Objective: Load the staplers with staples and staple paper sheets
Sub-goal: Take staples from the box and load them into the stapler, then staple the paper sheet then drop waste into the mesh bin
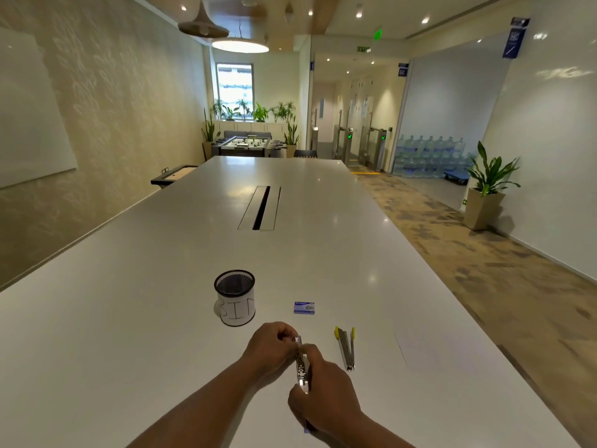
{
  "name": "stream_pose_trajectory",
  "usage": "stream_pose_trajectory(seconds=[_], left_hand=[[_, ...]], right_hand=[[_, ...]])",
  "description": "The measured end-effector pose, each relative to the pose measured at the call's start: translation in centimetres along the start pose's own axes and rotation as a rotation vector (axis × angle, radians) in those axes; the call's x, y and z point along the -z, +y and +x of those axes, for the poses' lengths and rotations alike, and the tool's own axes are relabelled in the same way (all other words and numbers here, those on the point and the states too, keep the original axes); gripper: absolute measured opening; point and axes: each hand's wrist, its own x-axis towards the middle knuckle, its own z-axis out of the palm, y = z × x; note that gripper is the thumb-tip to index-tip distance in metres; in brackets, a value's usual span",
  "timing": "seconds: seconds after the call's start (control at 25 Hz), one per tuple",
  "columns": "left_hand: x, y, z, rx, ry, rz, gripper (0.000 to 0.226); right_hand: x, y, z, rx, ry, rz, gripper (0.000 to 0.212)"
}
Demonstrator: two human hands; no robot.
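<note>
White table (129, 318); hands half-hide metal stapler (301, 371)

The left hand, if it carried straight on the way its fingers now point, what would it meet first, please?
The left hand points right, fingers already on the stapler it shares with the right hand; beyond that, probably the yellow stapler.

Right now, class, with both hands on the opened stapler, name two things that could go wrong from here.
1. Both the left hand and the right hand grip the opened stapler, with fingertips close to its metal channel; if it snaps shut, a finger might get pinched.
2. The staple box lies apart, beyond the hands; reaching for it means letting go with one hand, so the stapler could slip.
</note>
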Motion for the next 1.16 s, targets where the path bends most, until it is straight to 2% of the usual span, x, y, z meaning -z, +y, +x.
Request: stream_pose_trajectory(seconds=[0.04, 0.16, 0.2, 0.36, 0.44, 0.64, 0.76, 0.96, 1.08, 1.16], left_hand=[[-0.2, -0.6, 0.2, -0.001, 0.026, 0.055, 0.019], [-1.1, -1.9, 0.4, 0.007, 0.056, 0.08, 0.075], [-1.6, -1.3, -0.1, -0.005, 0.056, 0.065, 0.08], [-1.6, -0.3, -0.6, -0.002, 0.077, -0.17, 0.043], [-1.0, -0.3, -0.7, -0.015, 0.127, -0.264, 0.037], [0.0, -0.3, -1.3, -0.046, 0.306, -0.333, 0.022], [0.0, -0.8, -0.8, -0.058, 0.382, -0.317, 0.023], [-0.3, -0.6, -1.3, -0.103, 0.297, -0.168, 0.019], [-0.7, -0.4, -1.7, -0.08, 0.196, -0.161, 0.015], [-0.9, -0.3, -1.8, -0.055, 0.14, -0.187, 0.014]], right_hand=[[0.1, -0.1, -0.2, -0.012, 0.011, 0.026, 0.058], [0.5, 0.0, -0.4, -0.071, 0.061, 0.171, 0.049], [0.6, 0.1, -0.3, -0.083, 0.082, 0.219, 0.045], [0.3, 0.0, -0.6, -0.13, 0.119, 0.286, 0.041], [0.0, -0.2, -0.6, -0.159, 0.135, 0.278, 0.039], [0.4, -0.3, -0.3, -0.163, 0.087, 0.323, 0.043], [0.0, 0.9, 0.2, -0.145, 0.161, 0.426, 0.044], [-0.5, 1.1, 0.9, -0.168, 0.204, 0.501, 0.023], [-0.6, 1.3, 0.8, -0.076, 0.143, 0.35, 0.013], [-0.7, 1.5, 0.9, -0.014, 0.142, 0.252, 0.015]])
